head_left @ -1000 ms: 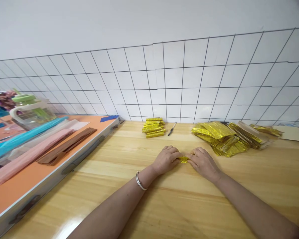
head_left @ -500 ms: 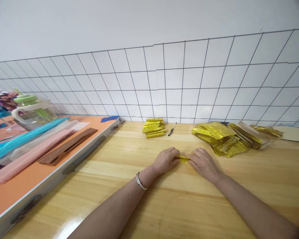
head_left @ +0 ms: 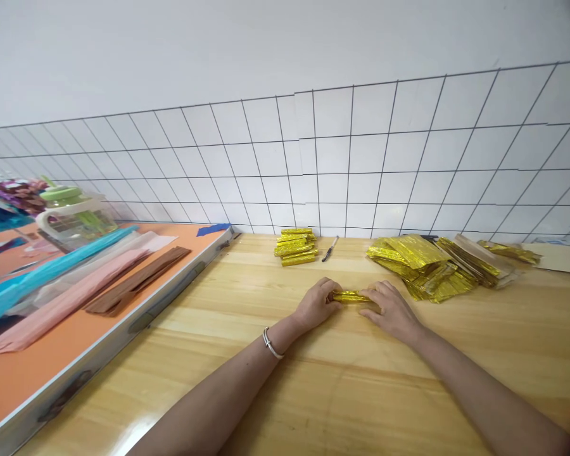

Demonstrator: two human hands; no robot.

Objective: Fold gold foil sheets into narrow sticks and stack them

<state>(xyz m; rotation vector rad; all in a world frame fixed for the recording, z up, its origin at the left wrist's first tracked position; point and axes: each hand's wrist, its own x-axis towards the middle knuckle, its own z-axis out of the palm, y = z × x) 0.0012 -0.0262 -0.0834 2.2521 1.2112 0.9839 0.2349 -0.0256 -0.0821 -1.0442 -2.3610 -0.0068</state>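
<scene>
A narrow roll of shiny gold foil paper (head_left: 351,297) lies sideways over the wooden table between my two hands. My left hand (head_left: 317,305) has its fingers closed around the roll's left end. At the other end, my right hand (head_left: 390,309) holds the roll between fingertips, its thumb a little lower and apart. Farther back, a small pile of similar gold rolls (head_left: 296,247) sits near the wall, with a pen (head_left: 330,249) beside it. To the right lies a loose heap of flat gold foil sheets (head_left: 422,266).
An orange board (head_left: 133,304) with a raised pale edge fills the left side. It carries brown crepe paper (head_left: 137,282), pink paper (head_left: 71,301), blue paper (head_left: 61,269) and a green-lidded jug (head_left: 71,212). A white gridded wall (head_left: 332,158) bounds the back; cardboard (head_left: 563,258) lies far right.
The gold foil between my hands now looks narrower and straighter, more like a tight roll. My right thumb has come away from it slightly. The view has shifted a little.
</scene>
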